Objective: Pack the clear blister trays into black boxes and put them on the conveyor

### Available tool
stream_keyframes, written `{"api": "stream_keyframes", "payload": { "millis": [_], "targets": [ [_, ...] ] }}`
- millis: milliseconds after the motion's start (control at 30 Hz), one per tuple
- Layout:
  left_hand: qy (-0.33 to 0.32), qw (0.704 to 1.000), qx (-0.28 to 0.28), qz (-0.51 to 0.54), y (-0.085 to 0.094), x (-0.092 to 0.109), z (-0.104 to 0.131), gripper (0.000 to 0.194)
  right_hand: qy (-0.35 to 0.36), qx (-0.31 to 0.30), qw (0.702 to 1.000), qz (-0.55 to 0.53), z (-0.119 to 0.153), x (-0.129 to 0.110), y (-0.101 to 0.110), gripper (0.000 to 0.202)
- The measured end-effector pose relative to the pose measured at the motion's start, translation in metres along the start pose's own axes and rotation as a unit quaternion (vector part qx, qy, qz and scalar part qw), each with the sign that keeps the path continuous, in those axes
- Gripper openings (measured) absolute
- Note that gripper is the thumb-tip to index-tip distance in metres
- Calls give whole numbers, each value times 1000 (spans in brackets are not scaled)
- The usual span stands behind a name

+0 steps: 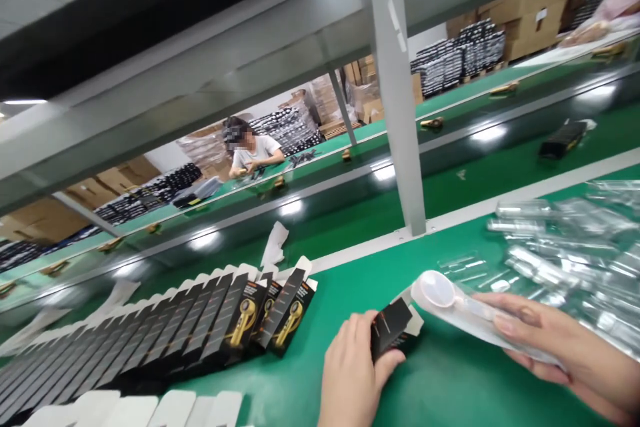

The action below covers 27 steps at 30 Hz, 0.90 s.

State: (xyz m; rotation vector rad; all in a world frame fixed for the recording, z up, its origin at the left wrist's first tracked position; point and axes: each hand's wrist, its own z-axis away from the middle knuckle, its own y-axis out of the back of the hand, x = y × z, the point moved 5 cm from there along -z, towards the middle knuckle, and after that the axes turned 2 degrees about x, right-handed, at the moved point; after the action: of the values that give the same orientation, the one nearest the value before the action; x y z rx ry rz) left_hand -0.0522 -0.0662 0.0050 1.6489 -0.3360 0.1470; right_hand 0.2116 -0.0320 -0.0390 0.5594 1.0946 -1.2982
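Observation:
My left hand (353, 363) grips a small black carton (390, 327) just above the green table, fingers over the far side and thumb at the near side. White flaps stand open at the carton's right end. My right hand (547, 340) is closed around a whitish, round-headed, long-handled item (437, 290) that looks like a translucent plastic shell or wrap. Its round end points left and sits close to the carton's open end. Whether anything lies inside the carton is hidden.
To the left runs a long row of black cartons (200, 327) with pale flaps. White carton flaps (170, 408) show at the lower left. Clear plastic shells (560, 247) are heaped at right. Beyond a metal post (400, 113), gold devices (433, 123) lie along the line; a person (257, 150) works there.

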Motion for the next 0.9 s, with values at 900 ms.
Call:
{"api": "stream_keyframes", "payload": {
  "millis": [900],
  "targets": [
    [-290, 937, 192, -37, 1, 40, 19, 66, 85, -167, 928, 323, 5, -14, -51, 25]
  ]
}}
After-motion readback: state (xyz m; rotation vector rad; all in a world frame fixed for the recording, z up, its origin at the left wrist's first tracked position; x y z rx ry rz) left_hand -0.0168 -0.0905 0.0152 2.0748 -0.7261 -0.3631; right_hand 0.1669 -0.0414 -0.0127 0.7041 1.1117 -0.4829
